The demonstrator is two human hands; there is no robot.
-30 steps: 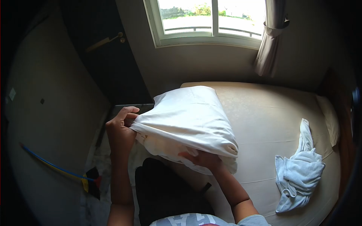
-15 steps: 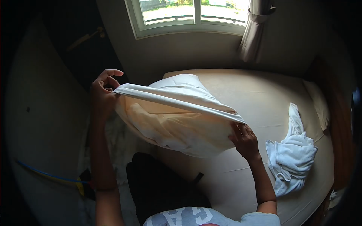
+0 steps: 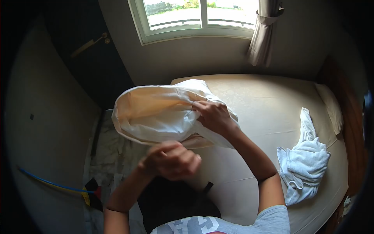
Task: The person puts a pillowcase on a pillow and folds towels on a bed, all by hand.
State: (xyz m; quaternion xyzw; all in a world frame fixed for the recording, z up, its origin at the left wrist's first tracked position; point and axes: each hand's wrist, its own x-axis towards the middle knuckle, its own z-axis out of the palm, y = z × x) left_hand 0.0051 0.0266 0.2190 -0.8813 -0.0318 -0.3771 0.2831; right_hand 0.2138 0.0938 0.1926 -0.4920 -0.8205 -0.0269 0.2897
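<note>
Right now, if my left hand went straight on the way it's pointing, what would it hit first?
Probably the underside of the pillow, close ahead of the left hand; the right hand grips it higher up. Blur leaves depth unsure.

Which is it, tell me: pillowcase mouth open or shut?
Open. The pillowcase shows a wide loop of rim and its orange-lit inside; the right hand grips that rim. The left hand, blurred, is below it.

You face a bright white-framed window (image 3: 200, 17) at top centre, a tied grey curtain (image 3: 261, 39) to its right, a cream bed (image 3: 272, 101) below, and a dark door (image 3: 89, 58) upper left.
</note>
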